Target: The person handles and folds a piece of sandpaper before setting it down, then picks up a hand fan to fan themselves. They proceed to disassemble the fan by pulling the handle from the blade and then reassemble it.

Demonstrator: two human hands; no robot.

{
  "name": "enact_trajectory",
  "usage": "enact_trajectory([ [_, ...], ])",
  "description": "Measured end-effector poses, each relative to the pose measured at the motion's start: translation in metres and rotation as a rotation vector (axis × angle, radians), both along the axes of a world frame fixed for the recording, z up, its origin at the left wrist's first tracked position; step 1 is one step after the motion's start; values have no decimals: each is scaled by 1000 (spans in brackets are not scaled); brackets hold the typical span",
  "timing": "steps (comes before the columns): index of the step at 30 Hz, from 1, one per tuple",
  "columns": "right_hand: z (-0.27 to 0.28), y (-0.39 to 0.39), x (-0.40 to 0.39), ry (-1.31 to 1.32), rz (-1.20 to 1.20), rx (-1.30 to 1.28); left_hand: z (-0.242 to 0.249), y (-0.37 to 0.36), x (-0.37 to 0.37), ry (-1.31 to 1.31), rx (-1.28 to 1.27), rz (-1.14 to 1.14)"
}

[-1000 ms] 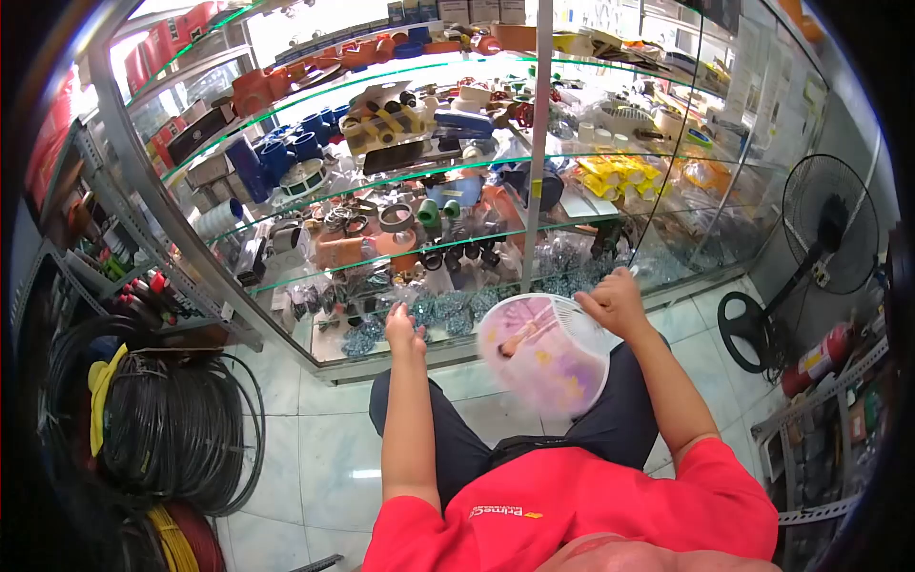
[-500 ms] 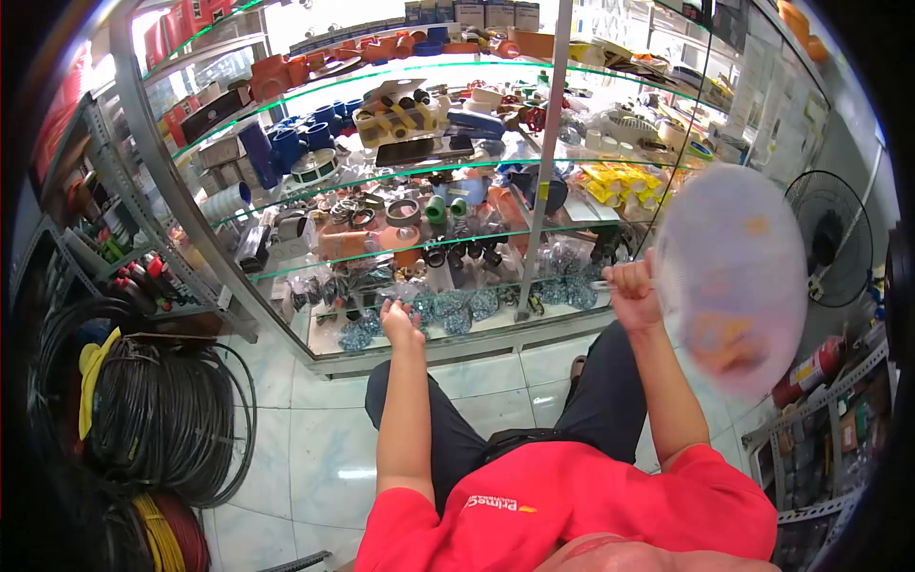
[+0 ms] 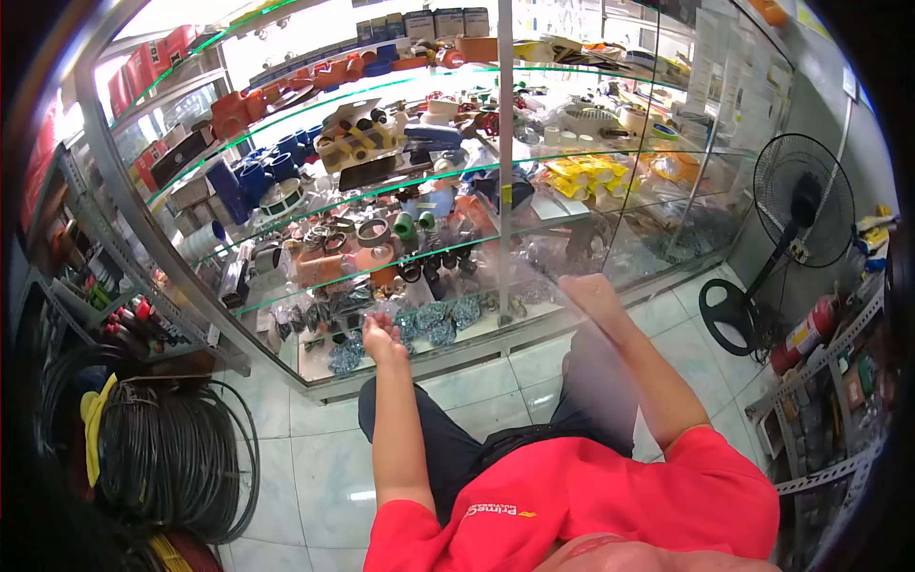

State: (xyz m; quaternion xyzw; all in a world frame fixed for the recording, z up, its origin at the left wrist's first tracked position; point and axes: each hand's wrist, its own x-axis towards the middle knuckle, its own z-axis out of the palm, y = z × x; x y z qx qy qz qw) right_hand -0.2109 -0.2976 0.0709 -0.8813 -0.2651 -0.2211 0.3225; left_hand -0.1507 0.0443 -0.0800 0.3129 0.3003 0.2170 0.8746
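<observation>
My right hand [image 3: 595, 299] is closed around the handle of a hand fan [image 3: 602, 386]. The fan's pale blade is smeared by motion and looks turned nearly edge-on, over my right thigh. Palm up in front of the glass cabinet [image 3: 505, 257], my left hand [image 3: 381, 339] is empty, its fingers loosely curled and apart. Behind its fingers, inside the lowest part of the cabinet, lie clear bags of small bluish pieces [image 3: 437, 326].
Glass shelves ahead carry pipe fittings, rolls and yellow packets [image 3: 589, 175]. Coils of black cable [image 3: 157, 458] stand on the tiled floor at left. At right are a standing fan [image 3: 803, 202], a fire extinguisher [image 3: 808, 332] and a metal rack [image 3: 829, 477].
The hand fan has swung from the right, broad side showing, inward and down over my right thigh. My right hand moved left with it. The view has turned to the right.
</observation>
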Motion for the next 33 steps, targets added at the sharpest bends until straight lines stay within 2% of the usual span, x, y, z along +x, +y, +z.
enact_trajectory([
  [1,4,-3,-4,31,32,-20,2,3,-2,-98,29,-9],
  [2,13,-9,-4,-372,-35,-124,5,2,-4,-96,-26,-3],
  [4,17,-32,-1,-235,-185,240,13,3,-8,-92,-74,-32],
  [5,13,-35,0,-233,-182,238,15,1,-10,-90,-75,-29],
  [7,20,-27,-16,30,99,657,33,-8,-21,-136,108,-47],
  [10,24,-16,-38,478,508,1256,49,-8,-30,-128,-95,13],
  [11,24,-19,-36,488,504,1250,52,-5,-31,-132,-176,29],
  [13,28,-36,-27,-364,-143,-238,60,-3,-38,-166,-188,48],
  [14,27,-45,-22,-417,-192,-175,63,-2,-42,-200,-188,62],
  [15,33,-50,-23,-253,-257,35,65,-1,-44,-189,-194,66],
  [17,55,-31,-30,97,90,1491,65,5,-47,-232,-176,117],
  [18,48,-28,-32,124,79,1488,67,7,-50,-247,-189,119],
  [23,29,-14,-37,589,270,655,63,15,-48,-270,-255,154],
  [24,23,-14,-32,254,-135,133,61,16,-48,-273,-244,159],
  [25,28,-16,-26,-350,-134,-236,60,16,-47,-262,-254,167],
  [27,31,-27,-20,-384,-207,86,60,17,-47,-278,-289,140],
  [28,33,-33,-24,-127,-227,531,62,16,-46,-260,-282,158],
  [29,34,-34,-21,57,234,1402,63,15,-47,-252,-286,169],
  [33,26,1,-47,266,397,1384,59,15,-45,-256,-266,145],
])
